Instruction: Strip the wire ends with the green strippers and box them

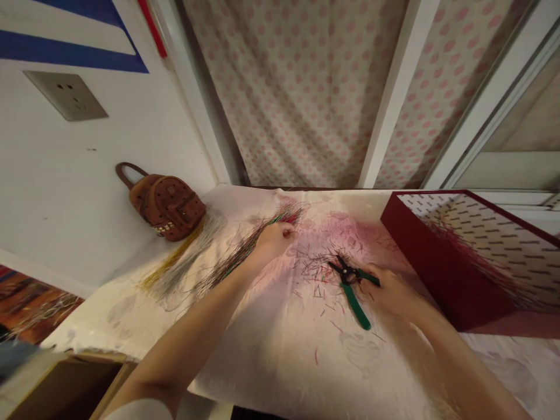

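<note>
Both forearms stretch forward over the table (271, 350): left hand (273, 240) clenches a bundle of thin wires (238, 251) running back-right to front-left; right hand (391, 291) grips green-handled pliers (352, 289), nose pointing away-left

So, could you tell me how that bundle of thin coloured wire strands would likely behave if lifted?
The bundle of thin coloured wire strands under the left hand fans loosely, so it would probably splay and droop. It looks light, and single strands may slip out, judging by the scattered clippings.
</note>
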Demonstrator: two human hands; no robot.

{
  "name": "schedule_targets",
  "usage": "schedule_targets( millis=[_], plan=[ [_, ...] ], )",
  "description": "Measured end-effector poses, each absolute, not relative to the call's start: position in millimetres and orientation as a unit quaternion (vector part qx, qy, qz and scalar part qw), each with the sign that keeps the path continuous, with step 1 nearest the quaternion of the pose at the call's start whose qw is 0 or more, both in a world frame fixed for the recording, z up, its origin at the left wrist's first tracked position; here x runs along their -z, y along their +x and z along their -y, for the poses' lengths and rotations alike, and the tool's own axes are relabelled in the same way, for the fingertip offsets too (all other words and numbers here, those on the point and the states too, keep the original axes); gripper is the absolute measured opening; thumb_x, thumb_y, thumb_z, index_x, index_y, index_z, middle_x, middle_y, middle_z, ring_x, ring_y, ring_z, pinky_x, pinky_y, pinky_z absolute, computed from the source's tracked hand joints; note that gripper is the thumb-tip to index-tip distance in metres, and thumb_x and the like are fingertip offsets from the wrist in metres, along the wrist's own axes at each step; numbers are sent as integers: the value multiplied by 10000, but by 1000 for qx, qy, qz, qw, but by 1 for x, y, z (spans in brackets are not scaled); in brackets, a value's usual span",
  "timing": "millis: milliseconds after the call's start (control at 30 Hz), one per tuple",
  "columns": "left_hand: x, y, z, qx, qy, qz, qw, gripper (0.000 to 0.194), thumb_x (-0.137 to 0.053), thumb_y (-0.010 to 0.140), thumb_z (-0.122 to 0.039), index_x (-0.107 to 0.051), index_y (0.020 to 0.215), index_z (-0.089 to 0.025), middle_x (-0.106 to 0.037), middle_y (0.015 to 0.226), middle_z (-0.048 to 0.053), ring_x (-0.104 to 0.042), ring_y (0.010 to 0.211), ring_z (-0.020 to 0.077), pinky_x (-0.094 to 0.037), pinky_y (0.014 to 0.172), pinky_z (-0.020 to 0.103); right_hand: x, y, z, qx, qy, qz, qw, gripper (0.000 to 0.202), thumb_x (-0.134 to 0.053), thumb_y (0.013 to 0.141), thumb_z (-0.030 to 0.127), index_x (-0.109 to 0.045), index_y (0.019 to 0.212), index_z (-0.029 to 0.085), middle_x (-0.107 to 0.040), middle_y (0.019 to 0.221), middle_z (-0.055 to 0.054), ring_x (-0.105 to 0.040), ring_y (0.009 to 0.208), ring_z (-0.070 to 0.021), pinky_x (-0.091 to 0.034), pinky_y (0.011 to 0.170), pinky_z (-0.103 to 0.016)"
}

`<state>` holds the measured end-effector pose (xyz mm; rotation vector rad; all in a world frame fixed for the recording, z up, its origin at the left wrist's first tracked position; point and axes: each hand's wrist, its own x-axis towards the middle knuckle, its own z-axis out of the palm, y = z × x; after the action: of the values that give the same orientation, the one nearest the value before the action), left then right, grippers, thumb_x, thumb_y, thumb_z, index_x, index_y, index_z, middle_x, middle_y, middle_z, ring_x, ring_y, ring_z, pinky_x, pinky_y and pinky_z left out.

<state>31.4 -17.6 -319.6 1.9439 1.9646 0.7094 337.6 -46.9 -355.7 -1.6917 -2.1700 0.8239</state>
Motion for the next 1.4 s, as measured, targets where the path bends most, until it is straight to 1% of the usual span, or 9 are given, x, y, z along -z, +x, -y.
schedule_targets(
  millis=[200,367,533,733,867,967,1167,1267,1400],
  plan=[
    [304,30,16,-400,671,-592,196,158,-517,945,-273,-637,878,-196,-714,839,25,-628,780,158,-450,715,252,367,343,41,-340,-540,740,212,188,-542,863,300,-696,912,205,-753,881,-65,-672,798,-254,-464,680,-325],
    [293,47,32,-533,597,-522,295,97,-484,946,-234,-556,895,-194,-492,654,-40,-447,573,117,-370,589,238,363,345,40,-459,-457,676,351,214,-675,843,391,-718,921,196,-712,895,-43,-623,841,-229,-479,746,-319],
    [316,87,58,-527,604,-530,276,128,-486,935,-209,-512,812,-184,-479,732,-27,-445,694,127,-340,647,248,351,331,49,-598,-415,480,489,274,-851,752,400,-670,794,199,-546,730,22,-409,592,-97,-340,500,-211],
    [340,121,70,-482,635,-513,320,442,-517,989,-486,-458,677,-179,-400,632,-41,-391,624,116,-282,599,261,340,305,57,-744,-298,295,521,258,-879,763,262,-636,739,180,-482,668,38,-348,537,-66,-374,466,-172],
    [339,121,68,-538,599,-471,360,491,-540,976,-525,-428,646,-179,-355,623,-39,-364,605,108,-281,567,246,331,289,63,-804,-247,229,491,144,-819,821,209,-677,817,183,-546,724,21,-445,584,-78,-498,587,-193],
    [340,117,65,-549,574,-461,395,485,-561,956,-561,-515,673,-170,-437,625,-25,-411,602,113,-333,562,239,331,279,67,-822,-240,244,455,143,-781,854,237,-722,980,208,-666,925,-29,-610,835,-149,-564,802,-269],
    [338,108,67,-547,583,-472,372,456,-496,1000,-534,-656,804,-155,-590,726,16,-523,690,146,-427,646,255,348,268,66,-785,-231,336,466,191,-719,903,334,-717,1091,301,-667,1337,-21,-549,1305,-250,-409,1138,-430],
    [335,104,69,-558,596,-445,369,397,-484,1023,-469,-704,915,-156,-697,897,58,-626,862,182,-489,809,280,351,270,63,-757,-229,346,505,250,-729,879,312,-709,1128,301,-675,1336,-31,-541,1330,-274,-351,1189,-481],
    [337,101,69,-546,594,-423,412,363,-515,1017,-445,-720,963,-151,-733,969,85,-663,950,208,-499,899,311,344,277,63,-748,-230,328,529,334,-726,867,259,-689,1196,296,-736,1114,-47,-643,1156,-283,-419,1134,-516]
  ],
)
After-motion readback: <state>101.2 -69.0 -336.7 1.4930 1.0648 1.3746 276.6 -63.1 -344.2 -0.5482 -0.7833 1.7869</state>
